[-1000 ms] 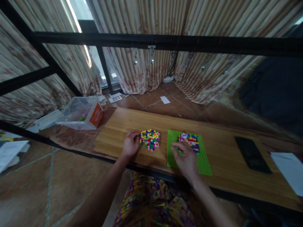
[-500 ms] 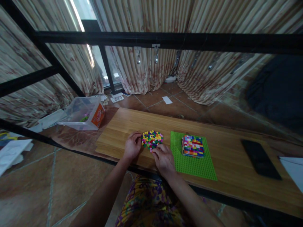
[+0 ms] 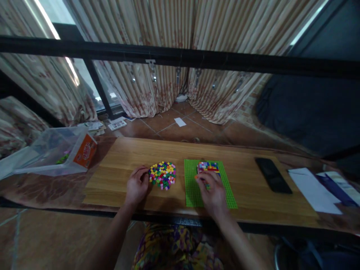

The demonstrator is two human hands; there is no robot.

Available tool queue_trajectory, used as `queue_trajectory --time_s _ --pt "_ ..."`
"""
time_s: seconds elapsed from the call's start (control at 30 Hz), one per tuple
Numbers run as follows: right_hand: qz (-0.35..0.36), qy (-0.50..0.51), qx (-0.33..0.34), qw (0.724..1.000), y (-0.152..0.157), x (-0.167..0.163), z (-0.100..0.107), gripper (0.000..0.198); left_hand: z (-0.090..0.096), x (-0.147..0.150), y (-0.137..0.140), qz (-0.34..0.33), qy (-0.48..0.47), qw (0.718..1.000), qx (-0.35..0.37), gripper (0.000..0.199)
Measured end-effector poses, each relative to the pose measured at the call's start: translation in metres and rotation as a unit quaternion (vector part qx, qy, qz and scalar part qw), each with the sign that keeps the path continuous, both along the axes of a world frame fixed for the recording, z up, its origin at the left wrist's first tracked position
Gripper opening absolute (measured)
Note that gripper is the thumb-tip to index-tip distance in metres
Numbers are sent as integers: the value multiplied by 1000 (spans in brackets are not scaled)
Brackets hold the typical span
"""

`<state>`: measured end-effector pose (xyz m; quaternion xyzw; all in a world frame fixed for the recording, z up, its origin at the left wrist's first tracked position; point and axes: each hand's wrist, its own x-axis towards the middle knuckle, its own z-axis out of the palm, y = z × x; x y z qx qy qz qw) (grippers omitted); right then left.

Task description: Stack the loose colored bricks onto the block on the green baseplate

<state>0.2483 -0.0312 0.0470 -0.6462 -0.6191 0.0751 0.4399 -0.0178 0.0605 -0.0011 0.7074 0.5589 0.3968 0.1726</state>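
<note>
A heap of small bright toy bricks [image 3: 162, 174] lies on the wooden board. At its left edge rests my left hand [image 3: 137, 184], loosely curled, thumb and fingers a little apart, with nothing visible in it. My right hand [image 3: 213, 189] is over the green baseplate [image 3: 191, 193], pinching a small orange brick [image 3: 196, 176] between thumb and forefinger. Just beyond those fingers a block built of many-coloured bricks [image 3: 208, 165] stands on the baseplate; my hand covers its near part.
A black phone [image 3: 273, 175] and white papers [image 3: 313, 190] lie to the right. On the left stands a clear plastic box [image 3: 53, 142] with an orange label and a few pieces inside. A black metal bar [image 3: 168, 56] crosses in front of the curtains.
My right hand has moved from the brick heap to the built block, carrying a small brick. My left hand stays beside the heap. The view has turned to the right.
</note>
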Motion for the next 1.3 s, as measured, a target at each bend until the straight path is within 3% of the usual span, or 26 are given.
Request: queue_trajectory --time_s 0.13,0.27,0.5,0.67,0.87,1.1,1.3 --pt "-94 -27 12 995 4 59 -5 20 0 -1 1 -4 8 1000 2 23" --pt "-95 -48 10 994 15 84 -13 20 -1 -2 1 5 25 1000 -1 24" --pt "-49 -47 29 997 27 86 -18 21 -1 -2 2 2 35 999 1 23" --pt "-57 -16 41 997 27 85 -22 21 -2 -2 3 3 33 999 9 21" --pt "-58 97 16 993 27 83 -25 20 -2 -2 3 2 33 999 9 23" --pt "-91 259 -36 961 30 86 -36 35 -1 -1 1 5 27 999 17 24" --pt "-85 299 -57 949 41 86 -38 42 -1 0 2 4 27 1000 15 22"
